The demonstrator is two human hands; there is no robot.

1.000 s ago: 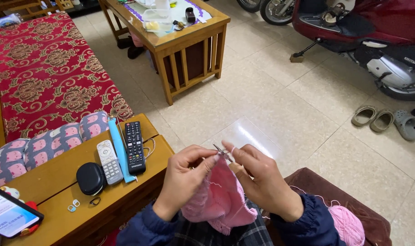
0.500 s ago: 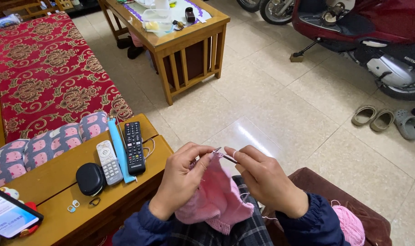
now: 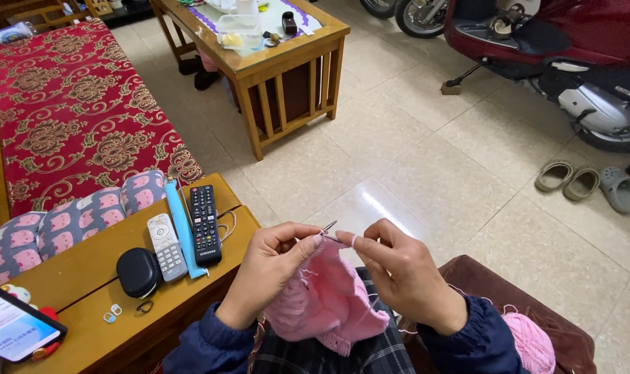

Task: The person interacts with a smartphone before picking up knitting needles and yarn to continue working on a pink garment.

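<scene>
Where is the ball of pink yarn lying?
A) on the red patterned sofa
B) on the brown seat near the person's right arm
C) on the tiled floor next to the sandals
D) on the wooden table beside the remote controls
B: the ball of pink yarn rests on the brown seat, close to the sleeve behind the right hand.

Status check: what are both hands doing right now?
Left hand, right hand: gripping thin metal knitting needles. Pink knitted fabric hangs beneath. Nothing in the way.
</scene>
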